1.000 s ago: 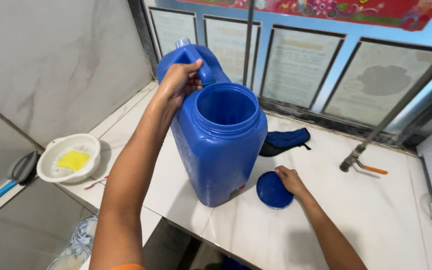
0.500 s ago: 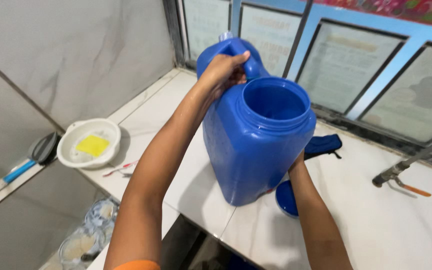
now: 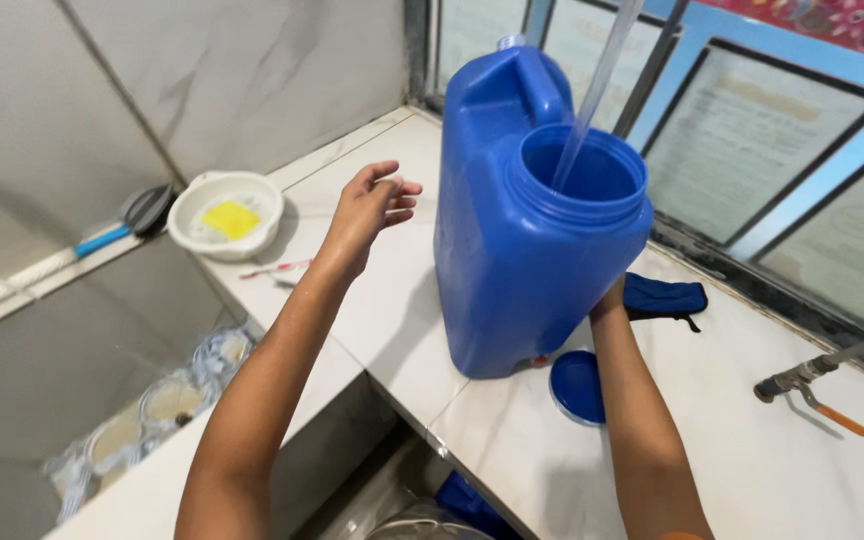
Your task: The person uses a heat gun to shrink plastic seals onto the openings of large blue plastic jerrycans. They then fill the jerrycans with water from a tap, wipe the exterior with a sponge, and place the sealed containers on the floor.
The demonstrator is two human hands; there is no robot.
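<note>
Several things crowd the pale marble counter (image 3: pixel 752 470): at about nine o'clock from the big blue jerrycan (image 3: pixel 527 225) sits a white bowl (image 3: pixel 224 212) holding a yellow sponge (image 3: pixel 229 218), with a brush (image 3: pixel 122 225) of blue handle and dark head lying just beyond it on the ledge; a thin pink stick (image 3: pixel 272 269) lies between bowl and can. At five o'clock from the can a round blue lid (image 3: pixel 576 387) lies flat on the counter, and at three o'clock a dark blue cloth (image 3: pixel 664 297) rests near the window frame; farther out at four o'clock a metal tap with an orange lever (image 3: pixel 812 385) juts in. A clear stream of water (image 3: pixel 592 90) falls slantwise into the can's wide round mouth. The can, smooth moulded plastic with a built-in handle and a small capped spout on top, stands upright near the counter's front edge. The left hand (image 3: pixel 370 205) hovers at nine o'clock from it, just apart, fingers loosely spread and slightly curled, holding nothing. The right hand (image 3: pixel 609 298) is tucked behind the can's lower right side at four o'clock, mostly hidden, so I cannot tell how its fingers lie, though it seems to touch the wall of the can.
</note>
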